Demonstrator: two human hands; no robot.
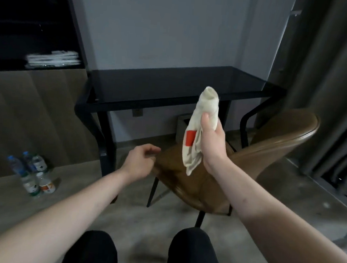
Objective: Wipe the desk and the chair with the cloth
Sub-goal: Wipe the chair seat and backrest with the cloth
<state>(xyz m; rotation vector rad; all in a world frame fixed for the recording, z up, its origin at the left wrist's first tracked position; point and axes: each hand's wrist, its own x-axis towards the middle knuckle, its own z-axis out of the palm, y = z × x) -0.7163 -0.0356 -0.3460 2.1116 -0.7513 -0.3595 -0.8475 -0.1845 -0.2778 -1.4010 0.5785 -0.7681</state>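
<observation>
Cloth (198, 129), off-white with a red patch, hangs bunched in your right hand (212, 143), which is closed around its middle with the thumb across the front; it is held in the air above the chair (257, 151), short of the desk (172, 89). Your left hand (139, 161) is loosely curled with nothing in it, at the seat's near edge; contact is unclear. You have the brown chair angled beside the dark glass-topped desk, whose surface is bare. Plastic bottles (31, 173) stand clustered on the floor (149, 223) to your left; their contents are too blurred to tell. On the dark shelf (19, 34) lies a stack of white items (53, 59).
</observation>
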